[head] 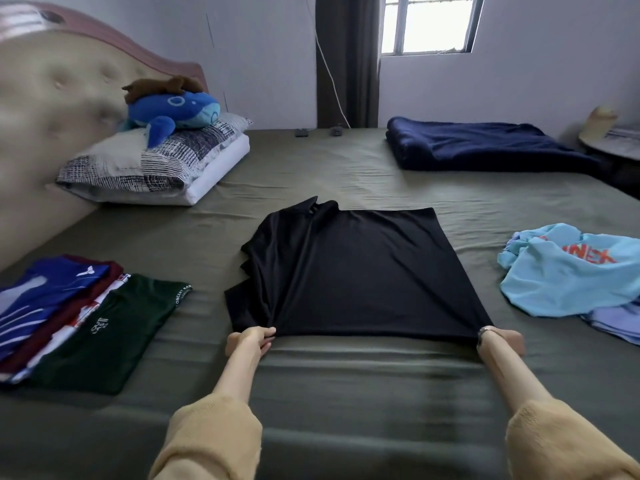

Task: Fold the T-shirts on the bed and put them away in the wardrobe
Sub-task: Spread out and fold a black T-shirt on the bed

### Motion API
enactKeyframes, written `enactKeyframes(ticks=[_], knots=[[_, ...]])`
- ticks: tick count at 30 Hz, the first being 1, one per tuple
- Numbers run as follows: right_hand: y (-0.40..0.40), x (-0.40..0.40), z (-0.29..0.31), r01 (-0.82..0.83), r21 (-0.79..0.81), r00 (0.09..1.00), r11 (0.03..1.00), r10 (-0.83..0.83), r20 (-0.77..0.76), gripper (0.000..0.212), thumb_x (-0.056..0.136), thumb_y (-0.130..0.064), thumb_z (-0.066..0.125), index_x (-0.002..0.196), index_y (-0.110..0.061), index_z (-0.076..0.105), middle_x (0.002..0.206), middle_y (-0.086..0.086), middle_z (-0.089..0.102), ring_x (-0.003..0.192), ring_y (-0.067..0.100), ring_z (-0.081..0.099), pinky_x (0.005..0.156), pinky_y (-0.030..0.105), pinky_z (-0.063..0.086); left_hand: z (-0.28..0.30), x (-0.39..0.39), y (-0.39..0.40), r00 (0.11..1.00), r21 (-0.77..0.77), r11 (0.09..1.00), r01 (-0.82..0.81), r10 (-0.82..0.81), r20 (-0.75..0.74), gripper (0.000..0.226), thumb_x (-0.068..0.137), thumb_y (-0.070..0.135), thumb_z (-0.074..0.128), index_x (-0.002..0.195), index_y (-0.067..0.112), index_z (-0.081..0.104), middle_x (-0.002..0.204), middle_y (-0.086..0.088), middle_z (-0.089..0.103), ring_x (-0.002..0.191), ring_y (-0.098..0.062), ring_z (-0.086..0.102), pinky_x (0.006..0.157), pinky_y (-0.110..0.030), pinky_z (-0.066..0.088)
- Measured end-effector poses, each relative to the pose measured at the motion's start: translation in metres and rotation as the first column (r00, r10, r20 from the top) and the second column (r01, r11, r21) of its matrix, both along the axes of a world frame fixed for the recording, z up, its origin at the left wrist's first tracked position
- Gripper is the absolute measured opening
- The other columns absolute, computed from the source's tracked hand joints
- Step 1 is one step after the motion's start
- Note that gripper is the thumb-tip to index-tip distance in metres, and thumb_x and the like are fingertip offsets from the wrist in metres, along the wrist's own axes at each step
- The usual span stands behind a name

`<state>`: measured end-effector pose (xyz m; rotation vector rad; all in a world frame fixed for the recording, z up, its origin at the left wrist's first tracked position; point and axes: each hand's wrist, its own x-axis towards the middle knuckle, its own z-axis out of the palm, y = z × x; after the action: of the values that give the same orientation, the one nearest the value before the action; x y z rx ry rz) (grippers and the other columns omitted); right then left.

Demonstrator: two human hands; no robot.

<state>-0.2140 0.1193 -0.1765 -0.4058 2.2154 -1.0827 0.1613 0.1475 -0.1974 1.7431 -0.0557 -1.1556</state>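
— Black fabric: where is it?

— The black T-shirt (349, 271) lies spread on the olive bed sheet (346, 375), its near edge pulled taut between both hands.

— How do the fingers sit?

— The left hand (251, 339) has its fingers curled, pinching the near left corner. The right hand (502, 339) grips the near right corner; its fingertips are tucked under the cloth, so I cannot tell exactly how they lie.

— What lies beyond the fingers?

— Left of the left hand's fingers sits the stack of folded shirts (79, 323). Right of the right hand's fingers lies the crumpled light-blue T-shirt (568, 271). Well beyond both, a folded navy blanket (485, 147) and a pillow (156, 161).
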Motion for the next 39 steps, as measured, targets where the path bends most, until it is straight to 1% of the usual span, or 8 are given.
enactKeyframes(ticks=[3,6,11,15,19,25,31,39], knots=[[0.001,-0.006,0.002,0.017,-0.001,0.997,1.0,-0.017,0.08,0.04,0.084,0.021,0.048,0.123,0.02,0.044,0.128,0.029,0.051,0.113,0.034,0.055,0.071,0.028,0.048,0.002,-0.005,0.01,1.0,-0.065,0.998,0.007,-0.008,-0.018,0.024,0.076,-0.01,0.07,0.067,0.0,0.051,0.104,-0.025,0.067,0.088,-0.028,0.069,0.028,-0.013,0.04],[0.014,-0.008,0.0,-0.01,0.013,1.0,1.0,0.01,-0.01,0.04,0.085,0.012,0.052,0.124,0.018,0.045,0.123,0.032,0.053,0.114,0.042,0.054,0.092,0.043,0.046,0.001,-0.01,0.016,1.0,-0.074,0.997,0.004,-0.002,0.02,0.023,0.076,-0.01,0.071,0.066,0.0,0.053,0.102,-0.024,0.068,0.058,-0.017,0.063,0.03,-0.013,0.041],[0.027,-0.009,-0.008,-0.041,-0.114,0.997,0.993,0.034,-0.062,0.037,0.096,-0.002,0.035,0.13,0.011,0.041,0.133,0.03,0.043,0.121,0.042,0.044,0.095,0.041,0.036,0.005,-0.006,0.026,0.997,-0.017,0.999,0.048,-0.047,0.055,0.025,0.073,-0.011,0.072,0.072,0.001,0.05,0.1,-0.021,0.069,0.097,-0.024,0.068,0.028,-0.013,0.039],[0.017,-0.004,-0.013,-0.064,-0.001,0.968,0.998,0.062,-0.245,0.027,0.096,-0.003,0.038,0.12,0.009,0.045,0.127,0.031,0.046,0.114,0.045,0.048,0.09,0.049,0.04,0.002,-0.009,0.023,0.991,0.007,0.998,0.065,-0.065,0.118,0.019,0.072,-0.01,0.073,0.076,-0.003,0.056,0.088,-0.019,0.067,0.085,-0.023,0.068,0.037,-0.019,0.047],[0.024,-0.001,-0.017,-0.288,0.2,0.79,0.937,0.35,-0.504,0.043,0.082,0.004,0.059,0.122,0.006,0.044,0.128,0.026,0.035,0.118,0.039,0.038,0.086,0.047,0.045,0.005,-0.024,0.017,0.929,0.077,0.997,-0.008,-0.021,0.369,0.06,0.066,0.008,0.083,0.116,-0.009,0.053,0.107,-0.022,0.064,0.09,-0.031,0.065,0.076,-0.036,0.054],[0.019,-0.003,-0.027,-0.418,0.317,0.467,0.851,0.501,-0.729,0.021,0.085,-0.006,0.056,0.103,-0.014,0.061,0.117,0.011,0.047,0.117,0.026,0.039,0.091,0.038,0.034,0.01,-0.056,0.01,0.632,0.178,0.983,0.034,-0.159,0.758,0.094,0.073,-0.008,0.07,0.147,0.012,0.015,0.153,-0.017,0.004,0.133,-0.035,0.02,0.097,-0.048,0.036],[0.005,0.016,-0.026,-0.755,0.243,0.338,0.608,0.68,-0.651,0.019,0.084,-0.005,0.053,0.098,-0.012,0.064,0.095,0.003,0.057,0.097,0.025,0.058,0.078,0.032,0.042,0.004,-0.056,-0.001,0.307,0.395,0.908,0.141,-0.42,0.854,0.029,0.088,0.017,0.056,0.117,0.012,0.054,0.145,-0.015,0.028,0.137,-0.03,0.018,0.111,-0.061,0.003],[-0.007,0.126,-0.025,-0.975,0.147,0.051,0.167,0.811,-0.583,0.021,0.082,-0.005,0.052,0.095,-0.017,0.064,0.079,-0.012,0.048,0.072,0.012,0.049,0.075,0.034,0.05,0.009,0.011,-0.02,0.518,0.266,0.957,0.117,-0.287,0.806,0.037,0.097,0.012,0.04,0.133,0.006,0.04,0.14,-0.017,0.038,0.13,-0.033,0.032,0.1,-0.045,0.033]])
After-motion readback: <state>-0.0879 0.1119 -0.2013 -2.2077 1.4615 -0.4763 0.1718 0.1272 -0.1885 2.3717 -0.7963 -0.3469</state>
